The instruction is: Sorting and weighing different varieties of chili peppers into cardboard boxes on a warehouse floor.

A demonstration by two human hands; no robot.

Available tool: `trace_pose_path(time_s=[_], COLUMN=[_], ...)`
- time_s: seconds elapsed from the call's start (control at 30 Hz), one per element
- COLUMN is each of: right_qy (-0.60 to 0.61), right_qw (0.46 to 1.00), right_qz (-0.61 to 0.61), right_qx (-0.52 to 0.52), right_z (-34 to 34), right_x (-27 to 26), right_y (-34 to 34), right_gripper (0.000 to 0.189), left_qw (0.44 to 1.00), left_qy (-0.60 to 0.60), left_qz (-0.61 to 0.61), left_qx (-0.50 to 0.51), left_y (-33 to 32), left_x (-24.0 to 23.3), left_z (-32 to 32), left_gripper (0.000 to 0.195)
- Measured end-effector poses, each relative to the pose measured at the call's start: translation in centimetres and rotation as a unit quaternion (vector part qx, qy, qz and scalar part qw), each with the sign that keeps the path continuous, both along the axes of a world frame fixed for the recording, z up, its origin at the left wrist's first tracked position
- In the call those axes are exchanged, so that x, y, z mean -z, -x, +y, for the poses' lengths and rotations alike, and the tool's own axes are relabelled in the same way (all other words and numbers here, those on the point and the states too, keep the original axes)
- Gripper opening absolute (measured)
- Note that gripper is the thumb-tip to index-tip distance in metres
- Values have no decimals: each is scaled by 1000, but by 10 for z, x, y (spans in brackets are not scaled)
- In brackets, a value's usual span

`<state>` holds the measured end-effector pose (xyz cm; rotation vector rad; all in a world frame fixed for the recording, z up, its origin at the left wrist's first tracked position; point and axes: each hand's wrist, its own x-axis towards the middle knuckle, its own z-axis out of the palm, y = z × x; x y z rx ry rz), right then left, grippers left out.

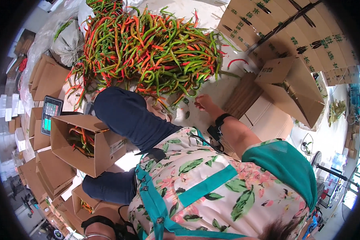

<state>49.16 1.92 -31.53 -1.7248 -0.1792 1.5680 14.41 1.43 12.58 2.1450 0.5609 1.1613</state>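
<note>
My right hand point(204, 102), with a black band round the wrist, is over the pale floor beside the near edge of a large heap of long red and green chili peppers point(156, 51). Its fingers are curled in, and whether anything small is between them does not show. My left hand is out of view; only a banded part of that arm shows at the bottom edge. An open cardboard box point(109, 153) with some peppers inside stands between my knees, in dark trouser legs. Beside it is a scale's keypad and display unit point(52, 115).
More open cardboard boxes point(54, 171) stand along the left. A tied plastic sack point(68, 45) lies left of the heap. At the right are flattened cartons point(270, 111), an upright open carton point(303, 90) and a printed cardboard stack point(288, 33). A loose red pepper point(237, 61) lies apart.
</note>
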Motion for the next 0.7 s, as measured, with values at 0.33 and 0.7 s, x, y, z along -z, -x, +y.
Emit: trace_pose_path(time_s=[0.33, 0.7], right_qy=[0, 27], right_qw=[998, 999], right_qz=[52, 32], right_qx=[-31, 12], right_z=[-24, -24], right_x=[25, 53], right_y=[-5, -23], right_gripper=[3, 14], left_qw=[1000, 997], left_qy=[16, 4], left_qz=[-3, 73], left_qx=[8, 26], left_y=[-4, -3], left_x=[4, -8], left_z=[-2, 11], left_gripper=[35, 36])
